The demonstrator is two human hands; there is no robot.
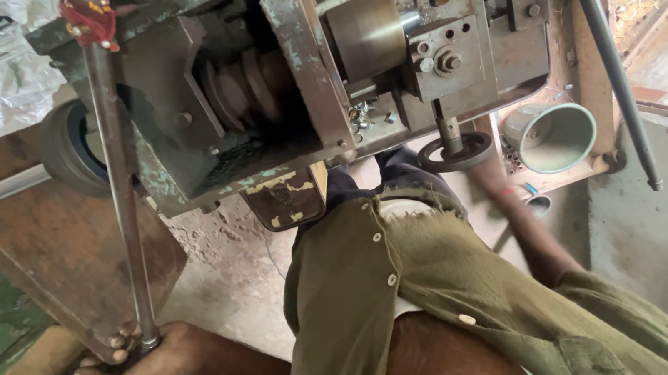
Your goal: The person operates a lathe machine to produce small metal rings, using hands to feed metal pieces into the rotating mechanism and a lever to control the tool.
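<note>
The long metal rod (120,195) stands nearly upright at the left of the machine (312,64), its top end at a red fitting (89,21). The left hand (132,365) is clenched around the rod's lower end. The right hand (490,178) reaches up by the small black handwheel (456,153), blurred; I cannot tell its grip. A green cup (555,137) sits just beside it.
</note>
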